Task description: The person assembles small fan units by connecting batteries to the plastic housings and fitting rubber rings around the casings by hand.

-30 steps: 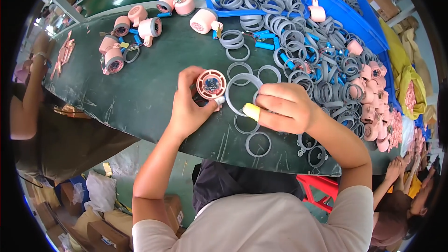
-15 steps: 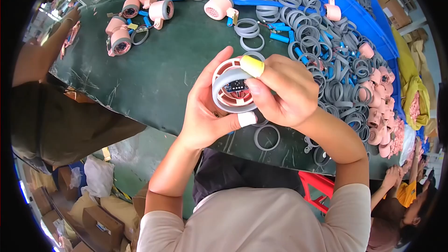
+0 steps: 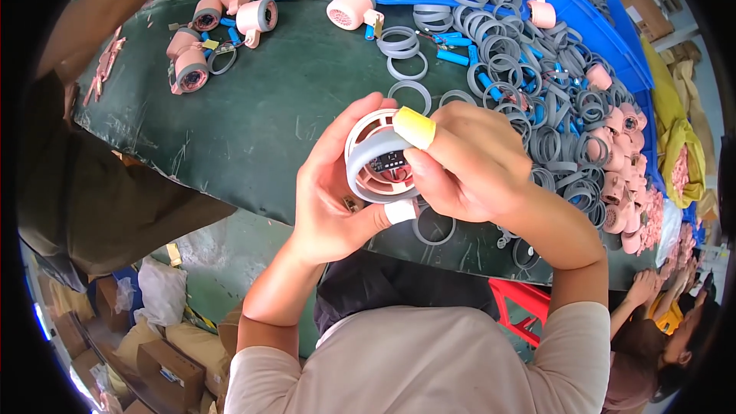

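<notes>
My left hand wraps round a pink fan housing from its left side, thumb with a white wrap below it. A grey ring sits tilted across the housing's open face. Inside shows a small dark circuit board with red wire near it. My right hand pinches the right edge of the ring between thumb and a forefinger capped in yellow. Its other fingers are curled. Beyond my hands, loose grey rings lie on the green table.
Several pink fan housings stand at the far left. A heap of grey rings with blue cylindrical cells covers the right side, beside blue bins. Another person's arm reaches in at the left; a red stool is below the table.
Both hands, with the housing and ring, have come slightly nearer to me. The person's arm at the left has reached farther across the far edge.
</notes>
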Motion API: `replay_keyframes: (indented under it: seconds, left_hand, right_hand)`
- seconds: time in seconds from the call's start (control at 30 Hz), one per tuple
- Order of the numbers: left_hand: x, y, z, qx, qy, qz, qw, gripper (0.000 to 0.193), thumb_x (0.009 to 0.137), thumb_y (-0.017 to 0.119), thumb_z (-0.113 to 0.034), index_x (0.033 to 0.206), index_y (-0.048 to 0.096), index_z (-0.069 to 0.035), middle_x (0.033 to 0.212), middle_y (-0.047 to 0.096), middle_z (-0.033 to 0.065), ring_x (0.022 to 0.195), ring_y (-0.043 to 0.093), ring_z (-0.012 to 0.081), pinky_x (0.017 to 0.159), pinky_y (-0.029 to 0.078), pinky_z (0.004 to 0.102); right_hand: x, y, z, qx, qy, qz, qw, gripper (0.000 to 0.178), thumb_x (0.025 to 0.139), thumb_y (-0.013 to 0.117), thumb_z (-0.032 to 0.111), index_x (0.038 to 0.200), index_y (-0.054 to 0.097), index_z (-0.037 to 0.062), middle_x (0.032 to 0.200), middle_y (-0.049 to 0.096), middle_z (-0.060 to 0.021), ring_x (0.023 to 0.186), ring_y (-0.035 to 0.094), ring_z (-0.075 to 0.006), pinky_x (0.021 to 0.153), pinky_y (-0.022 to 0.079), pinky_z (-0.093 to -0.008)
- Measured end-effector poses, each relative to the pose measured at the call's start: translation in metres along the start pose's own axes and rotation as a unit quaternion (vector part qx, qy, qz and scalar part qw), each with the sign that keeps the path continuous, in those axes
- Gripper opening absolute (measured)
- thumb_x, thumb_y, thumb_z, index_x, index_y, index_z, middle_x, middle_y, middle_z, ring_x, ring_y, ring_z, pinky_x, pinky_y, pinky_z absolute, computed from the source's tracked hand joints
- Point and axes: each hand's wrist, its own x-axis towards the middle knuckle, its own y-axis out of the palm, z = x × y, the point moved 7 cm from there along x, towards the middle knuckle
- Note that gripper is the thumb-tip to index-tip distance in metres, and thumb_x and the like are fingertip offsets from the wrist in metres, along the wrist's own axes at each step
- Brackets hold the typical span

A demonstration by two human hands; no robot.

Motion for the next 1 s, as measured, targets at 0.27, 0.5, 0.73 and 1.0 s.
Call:
replay_keyframes:
  seconds: [0.27,0.5,0.73,1.0]
  left_hand:
    - [-0.003,0.016,0.006,0.267,0.018,0.015,0.963,0.064,0.065,0.072,0.005,0.124,0.047,0.002,0.125,0.045,0.0127,0.108,0.054,0.0212,0.081,0.048,0.0284]
    - [0.023,0.031,0.020,0.281,-0.015,0.034,0.959,0.067,0.068,0.063,0.011,0.130,0.038,0.007,0.122,0.049,0.0112,0.108,0.053,0.0170,0.088,0.045,0.0281]
    - [0.058,-0.048,-0.004,0.426,-0.021,0.022,0.904,0.059,0.065,0.060,0.007,0.122,0.050,-0.002,0.125,0.048,0.0107,0.114,0.049,0.0206,0.090,0.044,0.0306]
    - [0.084,-0.086,-0.040,0.698,0.261,-0.116,0.657,0.056,0.072,0.065,-0.004,0.126,0.050,-0.012,0.138,0.032,0.0219,0.127,0.030,0.0427,0.102,0.029,0.0495]
  right_hand:
    - [-0.029,0.020,-0.034,0.070,0.396,0.093,0.911,0.027,0.075,0.069,0.019,0.092,0.064,-0.0018,0.083,0.065,-0.0151,0.071,0.065,-0.0242,0.061,0.048,-0.0303]
    - [-0.052,0.012,-0.073,0.119,0.464,-0.043,0.877,0.025,0.078,0.067,0.021,0.066,0.065,-0.0001,0.055,0.061,-0.0060,0.050,0.057,-0.0077,0.047,0.043,-0.0237]
    - [-0.081,-0.136,-0.114,-0.044,0.434,-0.118,0.892,0.018,0.086,0.058,0.011,0.100,0.065,0.0029,0.078,0.063,-0.0054,0.066,0.056,-0.0122,0.068,0.050,-0.0277]
    - [-0.205,-0.304,-0.119,-0.428,0.580,0.265,0.640,0.071,0.057,0.074,0.037,0.116,0.057,0.0027,0.103,0.063,-0.0209,0.097,0.061,-0.0333,0.084,0.047,-0.0378]
